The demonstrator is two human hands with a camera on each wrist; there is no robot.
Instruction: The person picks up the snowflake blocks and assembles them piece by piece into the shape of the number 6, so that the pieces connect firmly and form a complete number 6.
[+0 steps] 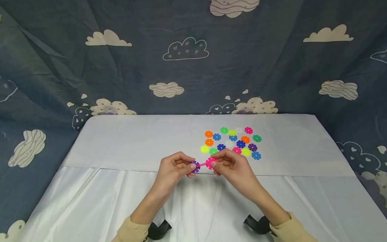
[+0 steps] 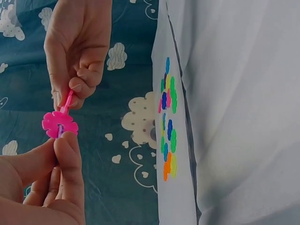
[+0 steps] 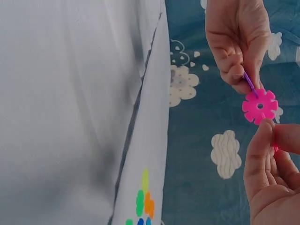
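Note:
Above the table, my left hand [image 1: 173, 168] pinches a purple notched plastic disc [image 1: 196, 167] between thumb and fingers. My right hand [image 1: 232, 166] pinches a pink notched disc [image 1: 210, 163] the same way. Between them is a second pink disc [image 3: 260, 106], edge-on in the head view and face-on in both wrist views. It meets the purple disc [image 3: 249, 81] on one side and the right hand's pink disc [image 2: 68, 99] on the other. The fingertips cover parts of the outer discs, so how deep the slots sit is hard to tell.
Loose notched discs in many colours, such as an orange disc [image 1: 209, 134] and a green disc [image 1: 257, 138], lie on the white-covered table [image 1: 136, 141] beyond the hands. Some overlap. A dark cloud-patterned cloth [image 1: 187, 77] hangs behind.

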